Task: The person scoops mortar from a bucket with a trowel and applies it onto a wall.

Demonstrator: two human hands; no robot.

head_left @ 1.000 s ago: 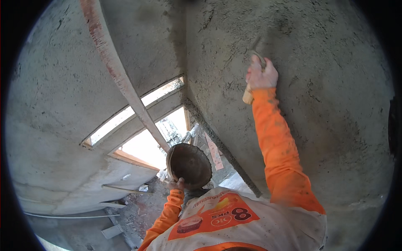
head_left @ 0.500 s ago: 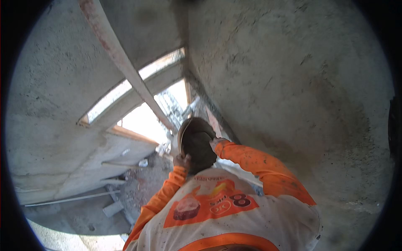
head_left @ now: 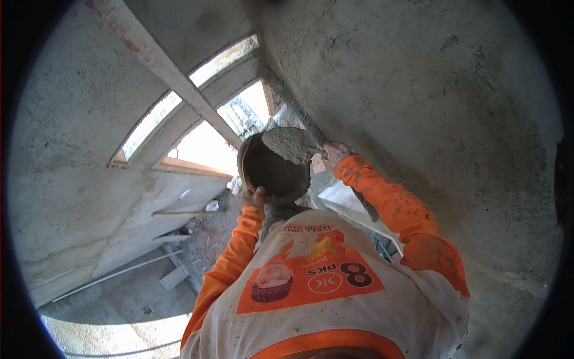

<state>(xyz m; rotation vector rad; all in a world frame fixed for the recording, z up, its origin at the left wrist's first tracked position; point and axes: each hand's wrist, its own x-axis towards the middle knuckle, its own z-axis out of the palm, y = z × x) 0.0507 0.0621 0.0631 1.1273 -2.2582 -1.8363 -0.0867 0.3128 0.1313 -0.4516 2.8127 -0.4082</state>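
Nearest the camera is the person's own chest, in a white and orange shirt (head_left: pixel 323 287) with a printed panel, and both orange sleeves rise from it toward the wall. The left hand (head_left: pixel 256 197) is up at the lower rim of a round dark mortar pan (head_left: pixel 275 170), its fingers closed on that rim so the pan is held tilted in front of the body. A heap of wet grey mortar (head_left: pixel 292 145) lies in the upper right part of the pan. The right hand (head_left: pixel 335 154) is just beside the pan's right edge, touching or almost touching the mortar; whether its fingers are clenched on a tool cannot be told, since they are small and smeared grey. Beyond the pan a rough plastered wall (head_left: pixel 430 102) fills the right side. To the left a long straight board (head_left: pixel 161 66) slants across an arched window opening (head_left: pixel 203 137), bright with daylight. Far below lies a rubble-strewn floor (head_left: pixel 137 293).
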